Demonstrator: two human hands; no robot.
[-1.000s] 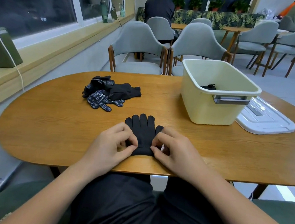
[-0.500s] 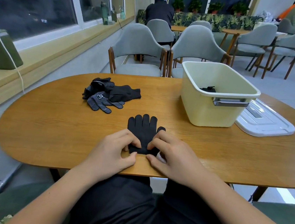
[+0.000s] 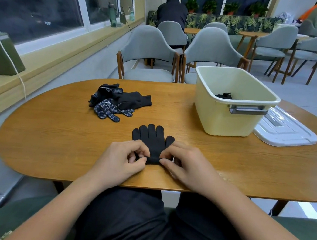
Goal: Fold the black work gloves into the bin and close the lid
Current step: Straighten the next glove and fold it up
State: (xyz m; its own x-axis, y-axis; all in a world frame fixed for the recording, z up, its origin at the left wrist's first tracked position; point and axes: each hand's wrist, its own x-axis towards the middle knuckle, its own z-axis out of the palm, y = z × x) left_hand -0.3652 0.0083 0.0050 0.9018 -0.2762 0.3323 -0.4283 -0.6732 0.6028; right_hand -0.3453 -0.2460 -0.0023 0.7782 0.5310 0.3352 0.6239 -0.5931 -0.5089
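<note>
Far left on the window ledge there's a green box thing (image 3: 3, 54) with a white cord running down from it. On the wooden table (image 3: 53, 137), left of centre, sits a loose pile of gloves (image 3: 119, 101), a couple of them with white grip dots, all heaped on each other. Then near the front edge is the left hand (image 3: 123, 159), fingers curled in and pinching the cuff end of a black glove (image 3: 152, 139). That glove lies flat with its fingers spread and pointing away from the person, and the cuff is rolled or folded up a bit. The right hand (image 3: 184, 162) has the same cuff from the other side, thumb and fingertips nipping it. Further right and back stands the cream bin (image 3: 227, 117), open on top, with something black (image 3: 224, 95) down inside it, looks like a glove but it's mostly hidden by the wall. The white lid (image 3: 286, 132) lies flat on the table just beside the bin on its right.
</note>
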